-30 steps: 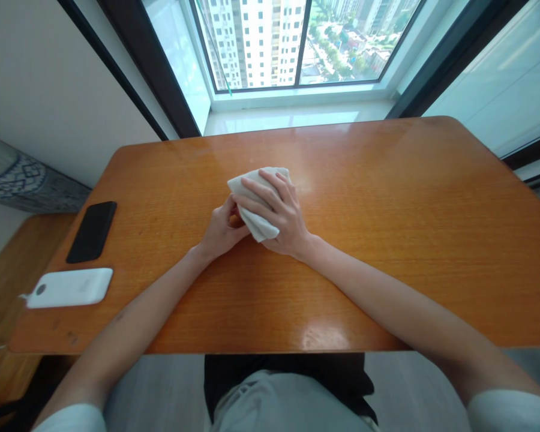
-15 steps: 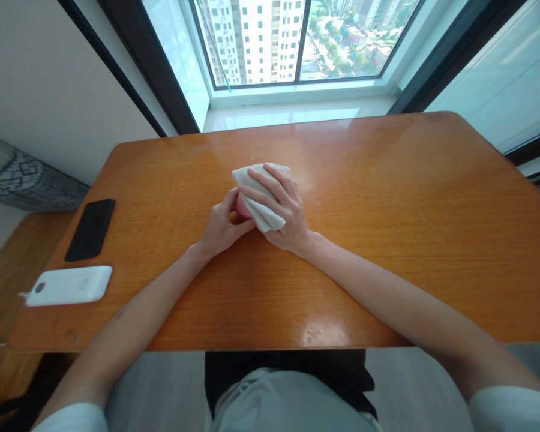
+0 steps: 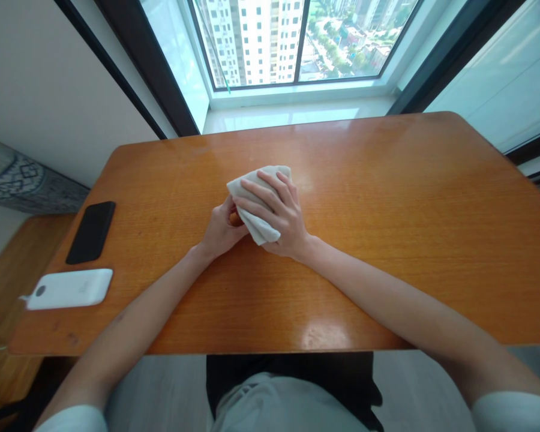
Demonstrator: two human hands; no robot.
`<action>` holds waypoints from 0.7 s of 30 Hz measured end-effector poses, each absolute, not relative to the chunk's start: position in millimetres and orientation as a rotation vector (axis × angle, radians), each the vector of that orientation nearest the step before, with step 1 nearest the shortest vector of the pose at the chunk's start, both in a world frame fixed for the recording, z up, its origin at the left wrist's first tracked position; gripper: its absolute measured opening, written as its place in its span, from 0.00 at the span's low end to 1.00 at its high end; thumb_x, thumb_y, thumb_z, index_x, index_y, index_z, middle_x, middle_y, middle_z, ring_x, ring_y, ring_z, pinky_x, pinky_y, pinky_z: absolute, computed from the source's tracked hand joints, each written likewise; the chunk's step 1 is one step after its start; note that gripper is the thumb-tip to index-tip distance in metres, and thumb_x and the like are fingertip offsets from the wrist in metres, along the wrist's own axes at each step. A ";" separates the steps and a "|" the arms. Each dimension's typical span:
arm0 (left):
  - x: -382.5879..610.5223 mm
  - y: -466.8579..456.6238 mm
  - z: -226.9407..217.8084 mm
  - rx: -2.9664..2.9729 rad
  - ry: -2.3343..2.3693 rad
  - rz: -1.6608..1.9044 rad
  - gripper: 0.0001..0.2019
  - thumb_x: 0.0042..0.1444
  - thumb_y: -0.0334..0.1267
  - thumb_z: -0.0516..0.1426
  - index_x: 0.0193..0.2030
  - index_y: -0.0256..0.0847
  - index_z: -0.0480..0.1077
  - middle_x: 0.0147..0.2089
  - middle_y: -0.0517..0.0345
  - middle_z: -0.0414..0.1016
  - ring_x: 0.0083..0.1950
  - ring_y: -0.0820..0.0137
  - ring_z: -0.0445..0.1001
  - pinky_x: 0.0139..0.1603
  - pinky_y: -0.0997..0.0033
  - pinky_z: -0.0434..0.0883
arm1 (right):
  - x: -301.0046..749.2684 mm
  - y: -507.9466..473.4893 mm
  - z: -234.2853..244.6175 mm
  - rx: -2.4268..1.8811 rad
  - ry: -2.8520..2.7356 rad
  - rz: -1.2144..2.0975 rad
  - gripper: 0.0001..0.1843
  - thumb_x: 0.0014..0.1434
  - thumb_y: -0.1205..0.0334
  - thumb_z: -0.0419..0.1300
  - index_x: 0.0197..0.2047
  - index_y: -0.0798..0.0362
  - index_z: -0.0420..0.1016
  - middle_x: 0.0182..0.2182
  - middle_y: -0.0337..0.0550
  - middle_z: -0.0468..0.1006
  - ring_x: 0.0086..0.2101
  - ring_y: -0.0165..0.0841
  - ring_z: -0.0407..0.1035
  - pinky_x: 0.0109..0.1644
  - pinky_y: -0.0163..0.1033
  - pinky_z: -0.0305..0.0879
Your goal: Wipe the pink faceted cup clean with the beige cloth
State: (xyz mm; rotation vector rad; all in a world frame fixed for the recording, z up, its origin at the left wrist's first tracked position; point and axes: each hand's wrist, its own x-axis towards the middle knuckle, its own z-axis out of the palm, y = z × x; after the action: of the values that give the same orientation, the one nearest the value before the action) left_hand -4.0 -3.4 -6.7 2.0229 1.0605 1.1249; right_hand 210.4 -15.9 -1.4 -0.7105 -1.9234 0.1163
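My left hand (image 3: pixel 220 231) curls around a small pinkish-orange object (image 3: pixel 235 219), which is mostly hidden, so I cannot tell what it is. My right hand (image 3: pixel 276 210) lies over it, pressing a crumpled white cloth (image 3: pixel 258 230) against it. The two hands nearly touch, with the cloth between them. Both forearms rest on the wooden table (image 3: pixel 355 180), and the hands sit near its middle.
A black smartphone (image 3: pixel 90 232) and a white power bank (image 3: pixel 69 288) with a thin cable lie at the table's left end. Behind the far edge is a window sill and a tall window (image 3: pixel 292 42). A lower wooden surface (image 3: pixel 15 270) lies to the left.
The cloth has slid back down over the object under my right hand, leaving less of the pinkish surface showing than half a second ago. My hands have shifted only slightly.
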 end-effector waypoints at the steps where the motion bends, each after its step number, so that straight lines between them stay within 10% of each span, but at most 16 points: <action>1: -3.9 -3.5 -6.8 2.030 1.061 1.126 0.27 0.64 0.58 0.73 0.55 0.40 0.75 0.44 0.57 0.86 0.39 0.69 0.80 0.40 0.69 0.80 | 210.5 -15.6 -1.2 -0.704 -1.927 0.112 0.27 0.77 0.41 0.60 0.75 0.28 0.78 0.76 0.36 0.78 0.78 0.56 0.66 0.88 0.73 0.52; 7: 1.2 -6.5 1.1 2.020 1.128 1.134 0.38 0.59 0.59 0.76 0.69 0.42 0.74 0.57 0.52 0.88 0.51 0.62 0.86 0.54 0.65 0.83 | 209.5 0.6 -2.6 -0.875 -1.521 0.453 0.27 0.84 0.46 0.48 0.75 0.38 0.79 0.72 0.45 0.82 0.73 0.45 0.74 0.83 0.60 0.68; 14: -2.3 -4.3 -5.4 2.021 1.075 1.133 0.30 0.63 0.61 0.73 0.58 0.40 0.74 0.46 0.56 0.87 0.42 0.65 0.84 0.44 0.68 0.82 | 211.0 -15.5 0.1 -0.705 -1.894 0.104 0.26 0.78 0.46 0.58 0.75 0.32 0.78 0.76 0.39 0.78 0.79 0.55 0.65 0.87 0.72 0.54; 21: 0.0 -5.6 -0.4 2.016 1.122 1.132 0.37 0.59 0.59 0.76 0.68 0.42 0.74 0.57 0.50 0.88 0.52 0.60 0.88 0.54 0.63 0.85 | 210.8 -4.8 -2.9 -0.838 -1.635 0.313 0.28 0.83 0.50 0.49 0.78 0.37 0.74 0.75 0.45 0.78 0.75 0.47 0.72 0.81 0.64 0.69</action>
State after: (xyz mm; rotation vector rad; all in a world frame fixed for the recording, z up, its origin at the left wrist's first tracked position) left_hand 0.0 -5.6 -0.4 2.0158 1.1224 1.1321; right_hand 210.8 -4.8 -2.9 -0.8383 -1.6350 0.3126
